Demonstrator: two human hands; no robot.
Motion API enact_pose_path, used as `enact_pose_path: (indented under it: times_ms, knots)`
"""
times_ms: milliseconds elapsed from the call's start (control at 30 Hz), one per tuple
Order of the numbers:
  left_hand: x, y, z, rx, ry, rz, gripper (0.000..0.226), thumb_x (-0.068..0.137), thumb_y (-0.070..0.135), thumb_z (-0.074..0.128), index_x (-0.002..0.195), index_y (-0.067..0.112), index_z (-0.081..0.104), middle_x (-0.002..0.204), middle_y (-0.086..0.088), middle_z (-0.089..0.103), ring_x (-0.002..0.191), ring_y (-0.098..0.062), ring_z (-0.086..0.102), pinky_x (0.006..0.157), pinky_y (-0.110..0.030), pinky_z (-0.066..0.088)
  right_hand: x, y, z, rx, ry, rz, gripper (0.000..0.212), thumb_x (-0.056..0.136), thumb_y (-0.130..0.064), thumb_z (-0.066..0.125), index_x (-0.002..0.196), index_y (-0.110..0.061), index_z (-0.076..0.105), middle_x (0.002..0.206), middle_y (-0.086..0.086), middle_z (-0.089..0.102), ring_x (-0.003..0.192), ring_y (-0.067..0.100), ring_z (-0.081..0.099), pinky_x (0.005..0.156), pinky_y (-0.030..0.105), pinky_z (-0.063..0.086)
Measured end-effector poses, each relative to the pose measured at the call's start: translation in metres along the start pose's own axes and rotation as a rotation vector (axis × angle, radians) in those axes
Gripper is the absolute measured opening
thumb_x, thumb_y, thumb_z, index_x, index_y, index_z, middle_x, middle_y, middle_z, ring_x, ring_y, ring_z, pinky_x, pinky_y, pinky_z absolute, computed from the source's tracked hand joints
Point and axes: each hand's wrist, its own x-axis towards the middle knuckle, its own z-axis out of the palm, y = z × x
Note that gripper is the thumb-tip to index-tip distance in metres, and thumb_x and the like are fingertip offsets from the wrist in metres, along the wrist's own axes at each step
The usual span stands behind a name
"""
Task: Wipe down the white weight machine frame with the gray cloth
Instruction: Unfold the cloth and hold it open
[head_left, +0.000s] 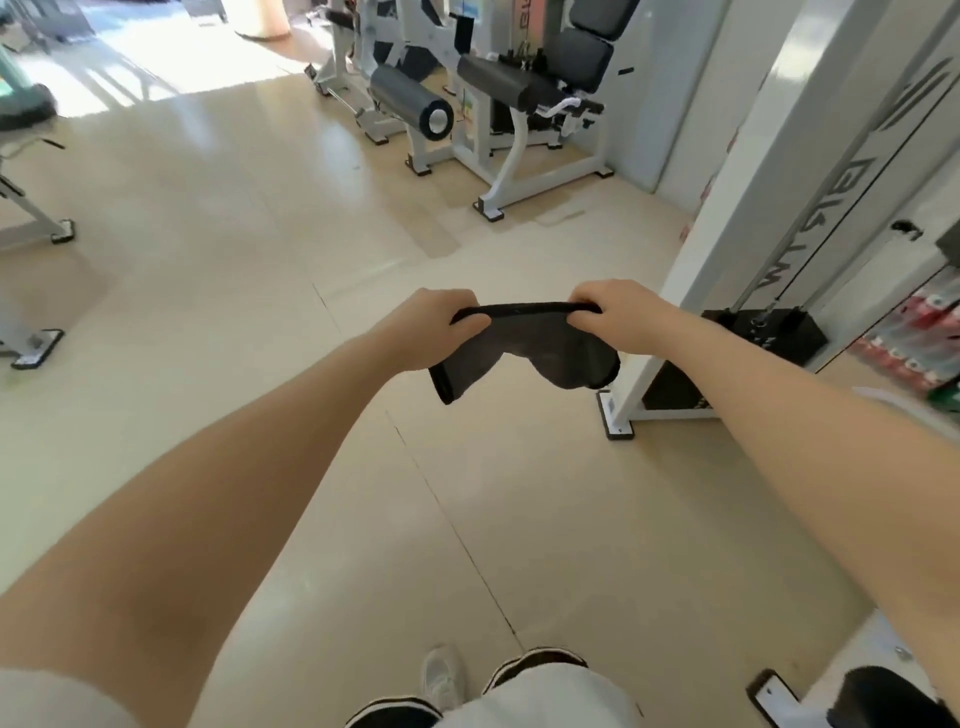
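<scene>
A dark gray cloth (524, 349) with black edging hangs stretched between both my hands at mid-frame, above the floor. My left hand (434, 326) pinches its left top edge. My right hand (615, 316) pinches its right top edge. The white weight machine frame (727, 218) rises as a slanted upright just right of my right hand, with its foot plate (615, 415) on the floor below. The cloth is apart from the frame. A black weight stack (769, 332) sits behind the upright.
A white leg machine (498, 104) with black pads stands at the back. More white machine legs (47, 234) stand at the far left. Beige floor (260, 260) spreads between them. Red and green packs (919, 338) lie at the right edge. My shoe (441, 675) shows below.
</scene>
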Motion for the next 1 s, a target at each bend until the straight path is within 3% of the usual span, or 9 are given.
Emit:
enact_pose_path:
  times_ms: [367,633,800,900,1000]
  knots:
    - [0.225,-0.061,-0.022,-0.117,-0.013,0.069,0.019,0.095,0.031,0.041,0.089,0.02,0.055,0.075,0.01,0.052,0.07,-0.008,0.047,0.056,-0.023,0.034,0.184,0.066,-0.04,0.059,0.124,0.149,0.01,0.095,-0.022,0.045,0.093,-0.017,0.054,0.078,-0.006,0.05,0.078,0.016,0.049,0.057,0.022,0.033]
    - [0.444,-0.067,-0.048,-0.194,-0.001,0.022,0.016,0.095,0.032,0.041,0.094,0.021,0.053,0.077,0.009,0.05,0.069,-0.006,0.047,0.055,-0.023,0.034,0.351,0.146,-0.13,0.062,0.183,0.264,0.016,0.093,-0.03,0.048,0.095,-0.016,0.055,0.079,-0.004,0.051,0.072,0.014,0.048,0.053,0.022,0.032]
    - [0.57,-0.063,-0.051,-0.373,0.023,-0.06,0.022,0.093,0.038,0.043,0.103,0.022,0.054,0.088,0.005,0.054,0.08,-0.012,0.053,0.067,-0.027,0.045,0.435,0.187,-0.178,0.298,0.265,0.363,0.013,0.089,-0.031,0.053,0.085,-0.019,0.053,0.076,-0.003,0.054,0.069,0.01,0.051,0.052,0.025,0.035]
    - [0.645,-0.06,-0.047,-0.453,-0.013,-0.086,0.02,0.092,0.039,0.044,0.1,0.022,0.053,0.085,0.008,0.054,0.077,-0.008,0.051,0.059,-0.023,0.04,0.485,0.219,-0.199,0.397,0.313,0.4,0.011,0.087,-0.03,0.057,0.081,-0.024,0.051,0.079,-0.004,0.056,0.072,0.009,0.052,0.054,0.024,0.037]
    - [0.726,-0.054,-0.04,-0.516,-0.081,-0.082,0.026,0.093,0.038,0.043,0.102,0.016,0.052,0.092,-0.002,0.059,0.083,-0.017,0.057,0.068,-0.034,0.052,0.538,0.252,-0.214,0.515,0.344,0.411,0.012,0.086,-0.031,0.059,0.091,-0.025,0.05,0.085,-0.004,0.057,0.076,0.009,0.056,0.055,0.022,0.042]
